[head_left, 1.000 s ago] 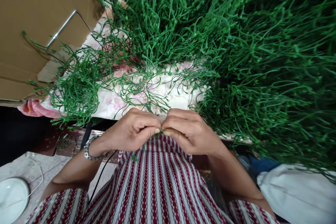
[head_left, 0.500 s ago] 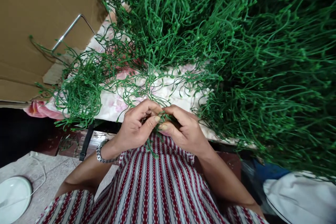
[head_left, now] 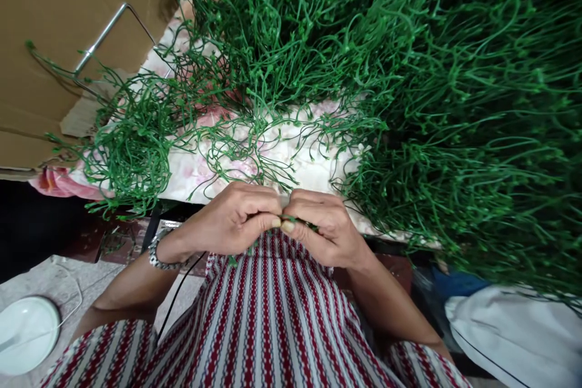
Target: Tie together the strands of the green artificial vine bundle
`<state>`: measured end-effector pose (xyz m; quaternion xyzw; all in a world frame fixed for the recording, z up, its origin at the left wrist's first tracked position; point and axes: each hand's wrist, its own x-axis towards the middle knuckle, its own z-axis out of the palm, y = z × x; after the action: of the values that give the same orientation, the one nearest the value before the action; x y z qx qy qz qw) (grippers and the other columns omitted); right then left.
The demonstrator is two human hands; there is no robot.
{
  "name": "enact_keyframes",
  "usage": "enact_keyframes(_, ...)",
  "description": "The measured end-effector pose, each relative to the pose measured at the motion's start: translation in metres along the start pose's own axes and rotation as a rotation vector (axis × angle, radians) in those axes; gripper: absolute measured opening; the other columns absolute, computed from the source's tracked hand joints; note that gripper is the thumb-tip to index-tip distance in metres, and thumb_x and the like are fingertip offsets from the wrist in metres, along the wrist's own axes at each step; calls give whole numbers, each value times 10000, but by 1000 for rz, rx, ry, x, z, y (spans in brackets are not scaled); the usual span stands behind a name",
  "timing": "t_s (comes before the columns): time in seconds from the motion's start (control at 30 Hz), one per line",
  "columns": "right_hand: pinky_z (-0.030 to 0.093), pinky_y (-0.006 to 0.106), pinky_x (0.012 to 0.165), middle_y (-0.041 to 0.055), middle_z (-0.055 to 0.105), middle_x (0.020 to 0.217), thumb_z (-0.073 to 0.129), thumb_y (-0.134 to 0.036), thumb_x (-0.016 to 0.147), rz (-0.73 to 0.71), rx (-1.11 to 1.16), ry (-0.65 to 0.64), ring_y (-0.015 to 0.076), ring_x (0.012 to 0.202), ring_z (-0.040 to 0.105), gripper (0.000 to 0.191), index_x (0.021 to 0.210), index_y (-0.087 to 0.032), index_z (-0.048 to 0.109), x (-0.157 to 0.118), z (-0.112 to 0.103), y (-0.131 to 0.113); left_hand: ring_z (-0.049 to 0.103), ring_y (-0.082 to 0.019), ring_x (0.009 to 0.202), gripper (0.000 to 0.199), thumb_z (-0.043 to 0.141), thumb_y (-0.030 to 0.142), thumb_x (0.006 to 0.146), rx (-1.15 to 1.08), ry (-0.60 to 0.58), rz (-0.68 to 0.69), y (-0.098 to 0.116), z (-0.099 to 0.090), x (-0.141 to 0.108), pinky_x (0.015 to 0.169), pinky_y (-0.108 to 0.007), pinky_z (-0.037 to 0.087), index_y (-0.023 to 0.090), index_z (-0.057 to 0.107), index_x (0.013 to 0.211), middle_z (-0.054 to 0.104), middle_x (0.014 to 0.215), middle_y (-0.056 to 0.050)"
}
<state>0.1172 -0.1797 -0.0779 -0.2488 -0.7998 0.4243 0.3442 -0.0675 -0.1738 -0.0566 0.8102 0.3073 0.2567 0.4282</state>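
My left hand [head_left: 243, 218] and my right hand [head_left: 325, 227] meet above my lap, thumbs nearly touching. Both are closed in a pinch on a thin green stem [head_left: 291, 218] that runs between the fingertips; part of it is hidden by the fingers. A bit of green [head_left: 233, 260] hangs below my left hand. Just beyond the hands, loose green stems [head_left: 236, 148] lie scattered on a floral cloth [head_left: 313, 176]. A tangled pile of stems [head_left: 131, 157] sits at the left, and a large mass of them [head_left: 431, 103] covers the back and right.
A cardboard sheet [head_left: 68, 24] with a bent metal rod [head_left: 100, 39] stands at the left. At the lower left is a round white lid-like object [head_left: 28, 333]. White fabric [head_left: 513, 333] lies at the lower right. A striped apron [head_left: 273, 315] covers my lap.
Both hands have come down slightly and their fingers have closed more tightly, with the knuckles now level. The camera view has shifted a little, and a dark cord shows beside my left forearm.
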Motion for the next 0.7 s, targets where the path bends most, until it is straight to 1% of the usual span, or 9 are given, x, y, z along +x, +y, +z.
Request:
enact_keyframes(0.13, 351, 206, 532, -20, 434, 605, 468, -228, 860, -16, 239, -107, 74, 563, 426, 193, 685, -152, 499, 1, -4, 3, 358, -87, 498, 232, 468, 178, 824, -209, -100, 99, -3, -3, 2, 511, -241, 300, 165, 439, 595, 378, 513, 29)
enact_keyframes(0.17, 355, 206, 533, -19, 440, 611, 462, -237, 864, -16, 283, -113, 74, 566, 428, 189, 700, -152, 502, 1, -5, 4, 364, -85, 496, 221, 472, 178, 824, -251, -102, 103, -4, -4, 2, 510, -238, 304, 164, 450, 605, 391, 517, 28)
enact_keyframes(0.23, 369, 213, 547, -10, 457, 636, 447, -257, 873, 9, 304, -54, 80, 584, 439, 184, 732, -153, 503, 1, -6, 6, 372, -82, 500, 202, 485, 181, 821, -298, -69, 64, -6, -5, 3, 510, -232, 311, 162, 470, 621, 410, 530, 27)
enact_keyframes(0.37, 415, 229, 612, 23, 516, 767, 404, -291, 894, 171, 87, 155, 103, 688, 502, 160, 893, -159, 495, 1, -1, 4, 365, -77, 513, 179, 510, 201, 816, -247, 137, -43, -10, 3, 2, 495, -219, 300, 157, 491, 644, 419, 555, 27)
enact_keyframes(0.47, 447, 229, 635, 42, 565, 856, 421, -321, 887, 202, -39, 189, 113, 735, 550, 226, 1042, -160, 454, 1, 9, 0, 375, -70, 519, 156, 515, 183, 811, -112, 337, -56, -11, 16, 2, 504, -208, 304, 158, 489, 658, 425, 564, 35)
enact_keyframes(0.53, 457, 233, 642, 58, 583, 903, 432, -320, 882, 206, -100, 199, 121, 749, 567, 267, 1095, -158, 433, 1, 15, -1, 377, -68, 525, 159, 508, 157, 808, -4, 434, -72, -10, 24, 2, 516, -203, 309, 162, 470, 654, 415, 570, 40)
enact_keyframes(0.6, 456, 239, 657, 72, 589, 936, 443, -292, 878, 204, -169, 209, 129, 774, 572, 255, 1095, -159, 438, -1, 16, -1, 374, -69, 536, 166, 494, 131, 806, 82, 456, -72, -11, 27, 3, 529, -202, 310, 165, 446, 651, 401, 578, 42)
enact_keyframes(0.63, 452, 240, 661, 69, 590, 922, 453, -274, 874, 195, -202, 212, 132, 779, 568, 221, 1063, -162, 456, -2, 15, 0, 378, -71, 545, 170, 485, 123, 807, 106, 432, -59, -11, 27, 4, 536, -204, 310, 166, 435, 649, 398, 584, 41)
enact_keyframes(0.7, 435, 237, 649, 48, 579, 836, 473, -239, 861, 171, -255, 194, 130, 750, 549, 122, 955, -164, 491, -3, 9, 1, 380, -77, 552, 189, 460, 126, 818, 117, 331, -29, -11, 23, 7, 544, -211, 305, 168, 412, 640, 390, 588, 38)
